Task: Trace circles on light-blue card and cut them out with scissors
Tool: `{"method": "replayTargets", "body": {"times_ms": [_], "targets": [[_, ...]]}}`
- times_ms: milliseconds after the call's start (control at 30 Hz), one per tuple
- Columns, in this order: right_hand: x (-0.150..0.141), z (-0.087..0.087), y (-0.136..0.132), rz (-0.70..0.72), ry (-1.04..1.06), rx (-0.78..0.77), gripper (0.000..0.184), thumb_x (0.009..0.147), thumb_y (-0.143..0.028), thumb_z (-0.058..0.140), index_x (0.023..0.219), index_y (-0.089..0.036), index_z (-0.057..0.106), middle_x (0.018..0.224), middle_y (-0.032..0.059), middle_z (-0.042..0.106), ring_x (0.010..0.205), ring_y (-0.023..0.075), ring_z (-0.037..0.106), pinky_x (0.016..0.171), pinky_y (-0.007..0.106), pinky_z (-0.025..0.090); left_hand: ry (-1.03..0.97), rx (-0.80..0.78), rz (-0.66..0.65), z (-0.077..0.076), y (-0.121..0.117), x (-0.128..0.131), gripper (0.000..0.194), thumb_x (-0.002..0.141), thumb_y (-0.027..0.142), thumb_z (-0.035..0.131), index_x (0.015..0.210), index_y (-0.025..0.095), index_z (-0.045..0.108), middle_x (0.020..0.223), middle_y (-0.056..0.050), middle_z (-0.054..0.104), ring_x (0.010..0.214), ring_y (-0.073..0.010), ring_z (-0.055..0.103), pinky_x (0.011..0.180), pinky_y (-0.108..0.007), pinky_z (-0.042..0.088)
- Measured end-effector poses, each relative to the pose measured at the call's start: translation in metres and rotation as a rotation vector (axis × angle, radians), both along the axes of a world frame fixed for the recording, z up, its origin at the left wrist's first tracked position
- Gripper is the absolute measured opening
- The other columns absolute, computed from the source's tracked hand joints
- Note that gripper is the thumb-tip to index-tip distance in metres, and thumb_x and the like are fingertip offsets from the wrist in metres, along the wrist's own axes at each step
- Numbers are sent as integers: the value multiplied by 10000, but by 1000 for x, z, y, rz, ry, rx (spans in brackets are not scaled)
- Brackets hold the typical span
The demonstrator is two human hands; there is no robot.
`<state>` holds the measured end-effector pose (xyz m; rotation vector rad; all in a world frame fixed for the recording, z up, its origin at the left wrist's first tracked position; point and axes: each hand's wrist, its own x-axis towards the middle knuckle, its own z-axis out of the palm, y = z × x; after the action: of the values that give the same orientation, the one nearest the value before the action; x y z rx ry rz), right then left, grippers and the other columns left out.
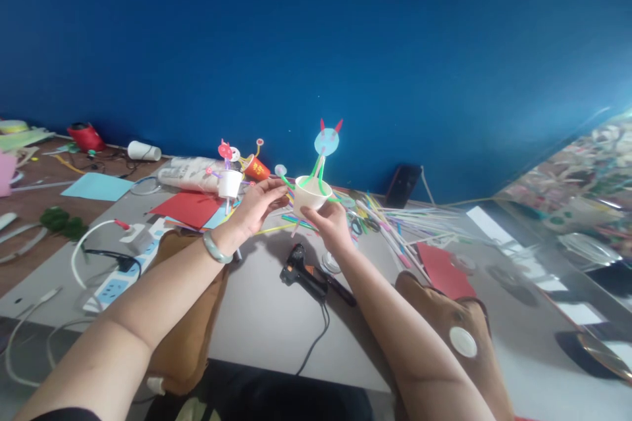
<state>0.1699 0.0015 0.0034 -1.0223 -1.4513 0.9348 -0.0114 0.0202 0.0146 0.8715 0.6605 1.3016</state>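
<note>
**Steadying a white paper cup**

Right hand is pinching its wall above the grey table; left hand is hovering by a green pipe-cleaner arm, pinch unclear. Light pressure is likely preventing dents.

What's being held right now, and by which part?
The right hand holds the white paper cup by its lower right side. The left hand is at the cup's left green stem; whether it pinches that cannot be told.
</note>
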Motion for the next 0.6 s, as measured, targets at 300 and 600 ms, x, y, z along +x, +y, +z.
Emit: {"method": "replayTargets", "body": {"times_ms": [300, 600], "targets": [[1, -3, 3, 25, -13, 0, 319, 706, -428, 789, 865, -154, 747, 828, 70, 771, 732, 224, 685, 707, 338, 537, 50, 86, 79, 3, -4, 2, 253, 670, 295, 857, 823, 157, 711, 813, -21, 714, 782, -130, 645, 818, -297, 507], [-2, -5, 0, 32, -19, -20, 313, 698, -426, 791, 857, -161, 742, 830, 75, 769, 744, 241, 696, 705, 349, 547, 77, 154, 168, 0, -4, 3, 198, 692, 309, 844, 743, 163, 720, 768, -25, 701, 770, -141, 634, 834, -325, 503]]}}
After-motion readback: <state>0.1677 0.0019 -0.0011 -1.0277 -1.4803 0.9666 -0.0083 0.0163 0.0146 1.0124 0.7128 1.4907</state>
